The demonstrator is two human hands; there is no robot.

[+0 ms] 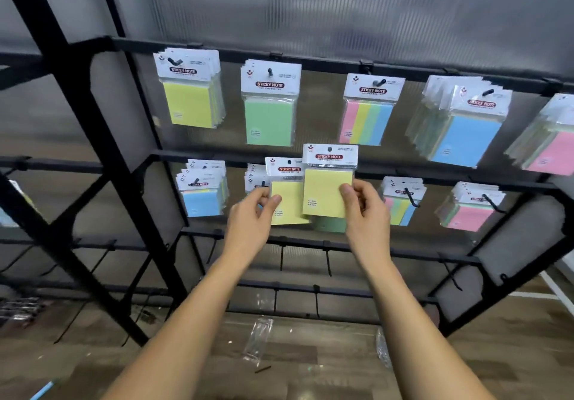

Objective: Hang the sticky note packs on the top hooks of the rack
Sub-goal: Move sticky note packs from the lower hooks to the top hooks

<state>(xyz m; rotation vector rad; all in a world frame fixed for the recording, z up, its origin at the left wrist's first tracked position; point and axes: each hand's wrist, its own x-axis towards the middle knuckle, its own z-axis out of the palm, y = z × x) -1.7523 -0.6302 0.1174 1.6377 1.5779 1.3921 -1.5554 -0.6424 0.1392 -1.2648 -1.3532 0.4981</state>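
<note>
Before the rack (pixel 93 139), two yellow packs held up.
Left hand (pixel 251 222) pinches one yellow pack (pixel 289 204); right hand (pixel 366 210) pinches the other yellow pack (pixel 326 191).

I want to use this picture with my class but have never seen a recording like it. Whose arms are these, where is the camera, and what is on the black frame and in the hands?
The camera sits on a person's head and looks forward and down, so the two bare arms are the wearer's own. The black frame is a display rack with rows of hooks. Packs of sticky notes hang on its top two rows; the lower hooks are bare. The left hand pinches one yellow pack, and the right hand pinches another yellow pack, both held up before the second row. Clear plastic wrappers lie on the wooden floor below.
</note>
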